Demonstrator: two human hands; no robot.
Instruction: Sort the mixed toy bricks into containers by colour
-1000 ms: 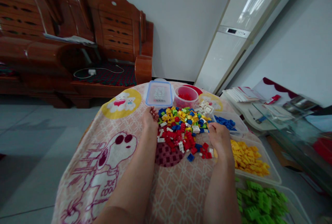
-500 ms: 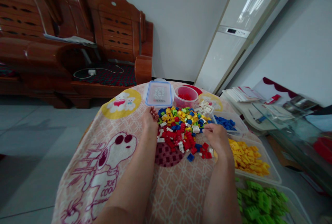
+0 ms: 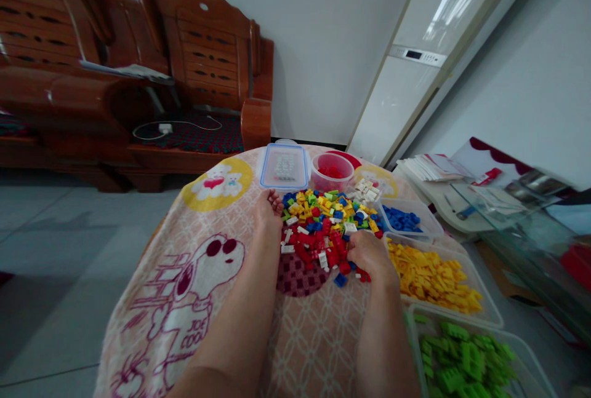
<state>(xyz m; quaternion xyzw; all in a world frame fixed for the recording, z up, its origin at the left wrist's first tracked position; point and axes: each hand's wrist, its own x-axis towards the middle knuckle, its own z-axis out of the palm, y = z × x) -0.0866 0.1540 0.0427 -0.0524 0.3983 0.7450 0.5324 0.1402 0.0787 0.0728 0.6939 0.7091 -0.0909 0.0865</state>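
A loose pile of mixed toy building bricks (image 3: 318,226) in red, yellow, blue, green and white is spread on the table. At its left edge, my left hand (image 3: 268,207) rests with the fingers curled in; whatever they hold is hidden. My right hand (image 3: 370,251) reaches down into the near right part of the pile, fingers drawn together among red bricks, their tips partly hidden. A single blue brick (image 3: 340,280) lies at the pile's near edge, left of and below that hand. White bricks (image 3: 366,191) form a small heap at the back right.
Right of the pile stand clear boxes of blue bricks (image 3: 401,219), yellow bricks (image 3: 434,275) and green bricks (image 3: 466,358). Behind it are a round tub (image 3: 316,181) with red bricks and a blue-rimmed lid (image 3: 272,170). A patterned cloth (image 3: 314,349) covers the table.
My right hand has moved left and slightly nearer, from the pile's right edge onto the red bricks, uncovering more of the yellow box. My left hand has stayed in place.
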